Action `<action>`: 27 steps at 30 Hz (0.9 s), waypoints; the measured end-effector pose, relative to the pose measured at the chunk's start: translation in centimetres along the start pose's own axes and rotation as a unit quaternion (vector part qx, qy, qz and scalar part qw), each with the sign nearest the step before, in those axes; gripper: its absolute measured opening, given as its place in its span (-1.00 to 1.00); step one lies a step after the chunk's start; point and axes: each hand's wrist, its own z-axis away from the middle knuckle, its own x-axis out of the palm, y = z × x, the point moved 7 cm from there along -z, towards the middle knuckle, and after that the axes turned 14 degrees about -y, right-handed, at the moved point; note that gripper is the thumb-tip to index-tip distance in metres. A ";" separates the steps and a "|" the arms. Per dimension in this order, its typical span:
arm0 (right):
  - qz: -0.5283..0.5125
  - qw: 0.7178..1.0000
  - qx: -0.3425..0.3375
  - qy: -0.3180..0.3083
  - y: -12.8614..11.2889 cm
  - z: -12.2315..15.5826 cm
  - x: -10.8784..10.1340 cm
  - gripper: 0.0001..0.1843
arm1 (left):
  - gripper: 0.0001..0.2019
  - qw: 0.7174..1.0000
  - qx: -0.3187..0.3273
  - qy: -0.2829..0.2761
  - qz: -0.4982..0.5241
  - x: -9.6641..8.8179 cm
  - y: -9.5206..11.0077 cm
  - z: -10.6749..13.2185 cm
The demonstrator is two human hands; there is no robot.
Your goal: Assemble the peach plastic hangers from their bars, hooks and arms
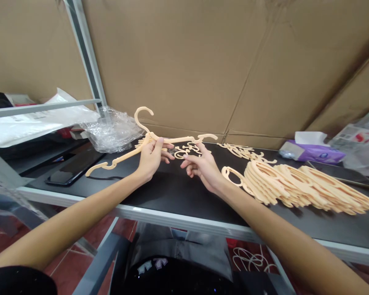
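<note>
— One peach plastic clothes hanger [148,135] is off the table, then?
— Yes. The left hand [152,157] has it, fingers wrapped shut round its middle just under the hook, thumb on top. It hangs above the black tabletop [172,192], hook up, its left end dipping toward the table's near edge.
— And the right hand [203,168]?
— Just beside the left, below the hanger's right arm. Its fingers are loosely curled and half spread, forefinger stretched toward the left hand. It grips nothing that I can see. Whether the thumb touches the hanger's arm I cannot tell.
— What lies under them?
— A few loose peach plastic pieces [189,150] on the tabletop, between the hands and the brown cardboard wall [187,61].
— Further out?
— To the right, a long slanting stack of peach hangers [295,184] lies on the tabletop near the right forearm, with a purple tissue pack [310,152] behind it. To the left, a flat black phone [70,170] lies below the hanger's low end, and a crumpled clear plastic bag [110,131] sits behind that.
</note>
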 end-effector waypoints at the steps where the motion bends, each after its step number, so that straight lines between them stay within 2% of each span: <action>1: 0.003 1.000 -0.008 -0.001 -0.1 0.0 0.0 0.12 | -0.61 1.000 -0.003 -0.001 -0.002 0.0 -0.1 0.0; 7: 0.043 0.998 -0.053 0.015 -0.4 0.0 -0.3 0.25 | -0.57 1.000 -0.001 -0.019 -0.021 0.0 -0.3 -0.1; 14: 0.131 0.990 -0.043 -0.005 0.9 -0.8 -0.2 -0.13 | -0.61 0.997 0.010 -0.065 -0.045 0.6 -0.8 -0.1; 21: 0.042 0.995 -0.081 0.051 0.0 -0.6 -1.1 -0.47 | -0.55 0.993 -0.001 -0.093 -0.069 1.1 -0.8 -0.1; 27: -0.059 0.986 -0.124 0.091 -0.5 -0.5 -1.9 -0.59 | -0.60 0.994 -0.023 -0.086 -0.059 1.2 -0.9 -0.2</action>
